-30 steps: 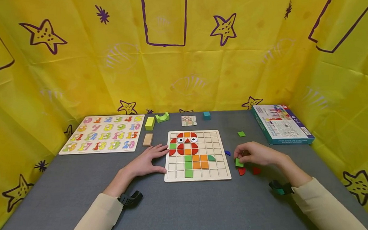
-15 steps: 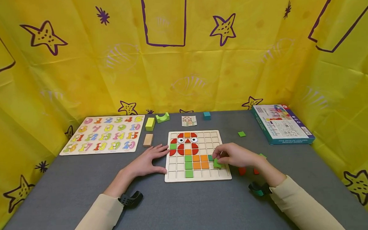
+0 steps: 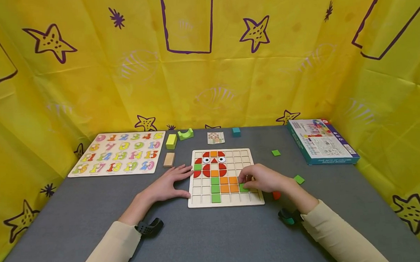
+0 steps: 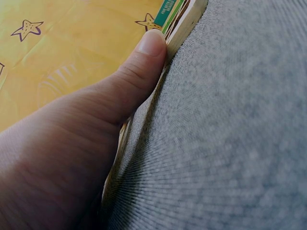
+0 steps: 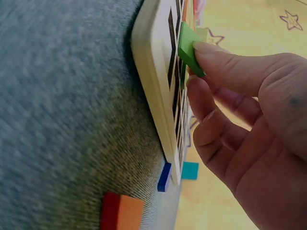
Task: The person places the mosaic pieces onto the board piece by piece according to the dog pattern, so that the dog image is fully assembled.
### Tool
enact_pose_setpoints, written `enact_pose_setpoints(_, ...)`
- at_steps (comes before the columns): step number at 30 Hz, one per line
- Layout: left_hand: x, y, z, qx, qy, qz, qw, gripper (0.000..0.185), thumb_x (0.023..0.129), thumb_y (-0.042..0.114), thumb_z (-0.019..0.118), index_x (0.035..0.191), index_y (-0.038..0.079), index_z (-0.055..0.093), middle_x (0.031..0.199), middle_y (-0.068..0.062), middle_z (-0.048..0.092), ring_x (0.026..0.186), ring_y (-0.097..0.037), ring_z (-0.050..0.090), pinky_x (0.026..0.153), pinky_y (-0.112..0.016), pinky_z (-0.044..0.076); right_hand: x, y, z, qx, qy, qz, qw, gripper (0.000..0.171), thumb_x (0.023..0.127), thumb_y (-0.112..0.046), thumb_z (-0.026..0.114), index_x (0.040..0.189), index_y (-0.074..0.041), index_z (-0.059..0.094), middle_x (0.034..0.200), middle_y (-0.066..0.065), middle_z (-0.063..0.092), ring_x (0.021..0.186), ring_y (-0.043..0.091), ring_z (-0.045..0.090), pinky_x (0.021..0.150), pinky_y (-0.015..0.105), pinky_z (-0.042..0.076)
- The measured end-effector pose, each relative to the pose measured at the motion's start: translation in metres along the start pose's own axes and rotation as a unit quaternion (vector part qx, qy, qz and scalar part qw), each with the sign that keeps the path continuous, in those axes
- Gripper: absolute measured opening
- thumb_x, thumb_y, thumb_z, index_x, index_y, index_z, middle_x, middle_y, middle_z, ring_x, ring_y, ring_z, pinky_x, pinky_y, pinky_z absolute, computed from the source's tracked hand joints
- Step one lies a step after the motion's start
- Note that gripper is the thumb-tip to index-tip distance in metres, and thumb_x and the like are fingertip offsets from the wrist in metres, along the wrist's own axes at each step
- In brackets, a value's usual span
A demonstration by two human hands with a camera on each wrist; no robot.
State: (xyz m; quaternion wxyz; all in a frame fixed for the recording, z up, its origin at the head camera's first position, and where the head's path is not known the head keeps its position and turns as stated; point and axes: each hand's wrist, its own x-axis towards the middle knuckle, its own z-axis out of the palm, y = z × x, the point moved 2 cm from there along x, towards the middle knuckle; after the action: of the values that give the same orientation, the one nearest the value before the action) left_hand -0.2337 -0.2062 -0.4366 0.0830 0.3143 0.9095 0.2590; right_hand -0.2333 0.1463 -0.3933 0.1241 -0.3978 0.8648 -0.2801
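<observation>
Fingers of right hand (image 3: 262, 178) half hide green tile (image 3: 243, 188).

Grid board (image 3: 226, 201) centre; number puzzle (image 3: 117, 152) behind-left, box (image 3: 319, 142) behind-right, card (image 3: 215, 137) behind

Open grey mat (image 3: 213, 239) before the grid board (image 3: 254, 200); loose red tile (image 3: 276, 195) and green tile (image 3: 299, 179) just right of it

Grey felt-covered table (image 3: 213, 239) with a bunch of puzzle stuff on it

There's a wooden grid board (image 3: 225, 201) in the middle, number puzzle (image 3: 118, 152) far left, teal box (image 3: 319, 141) far right, a pattern card (image 3: 215, 137), a few blocks along the back, and loose green (image 3: 275, 152) and red (image 3: 276, 195) tiles.
</observation>
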Motion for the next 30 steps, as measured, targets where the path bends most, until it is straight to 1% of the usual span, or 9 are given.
enact_pose_setpoints(5,0.0,0.001,0.0,0.0,-0.002,-0.002,1.0,0.09,0.083,0.056,0.078,0.154,0.012,0.045,0.162,-0.006,0.032,0.152,-0.033,0.017,0.121,-0.056,0.008,-0.001,-0.001,0.001,-0.01,0.009,-0.015,1.0,0.01,0.091,-0.003,0.075,0.097,-0.012,0.073,0.091,-0.006,0.063,0.08,0.01,0.055,0.076,0.031,0.054)
enact_pose_setpoints(12,-0.001,0.002,-0.001,0.001,0.001,0.0,1.0,0.09,0.082,0.057,0.078,0.154,0.012,0.045,0.162,-0.005,0.032,0.151,-0.033,0.018,0.121,-0.056,0.009,-0.002,0.0,0.002,-0.013,0.012,-0.015,1.0,0.011,0.092,-0.005,0.074,0.101,-0.011,0.075,0.096,-0.006,0.067,0.084,0.01,0.058,0.08,0.034,0.055)
enact_pose_setpoints(17,-0.001,0.001,-0.001,0.0,0.0,-0.001,1.0,0.091,0.082,0.058,0.077,0.154,0.013,0.044,0.163,-0.004,0.031,0.152,-0.032,0.017,0.121,-0.055,0.008,-0.006,0.003,-0.001,0.005,0.01,0.012,1.0,0.012,0.093,-0.009,0.074,0.104,-0.013,0.075,0.1,-0.006,0.068,0.088,0.012,0.059,0.083,0.034,0.054)
enact_pose_setpoints(21,0.0,0.001,-0.001,0.002,0.002,0.004,1.0,0.09,0.083,0.057,0.077,0.154,0.012,0.045,0.162,-0.007,0.032,0.151,-0.034,0.018,0.12,-0.057,0.009,-0.013,0.007,-0.007,0.013,0.02,0.032,0.999,0.014,0.093,-0.01,0.074,0.107,-0.012,0.074,0.101,-0.005,0.069,0.088,0.014,0.059,0.081,0.033,0.054)
enact_pose_setpoints(26,0.0,0.001,0.0,-0.001,0.003,0.008,1.0,0.089,0.084,0.057,0.076,0.153,0.01,0.045,0.162,-0.009,0.033,0.151,-0.037,0.019,0.12,-0.059,0.009,-0.027,0.017,-0.018,0.02,0.038,0.061,0.997,0.016,0.093,-0.012,0.075,0.11,-0.012,0.072,0.097,-0.006,0.067,0.085,0.015,0.058,0.077,0.031,0.053)
enact_pose_setpoints(30,0.0,0.001,-0.001,-0.001,0.004,0.006,1.0,0.089,0.084,0.056,0.077,0.153,0.011,0.046,0.162,-0.008,0.033,0.151,-0.037,0.019,0.119,-0.06,0.009,-0.041,0.028,-0.027,0.021,0.049,0.076,0.996,0.019,0.093,-0.013,0.075,0.112,-0.01,0.072,0.097,-0.005,0.067,0.085,0.016,0.059,0.078,0.032,0.054)
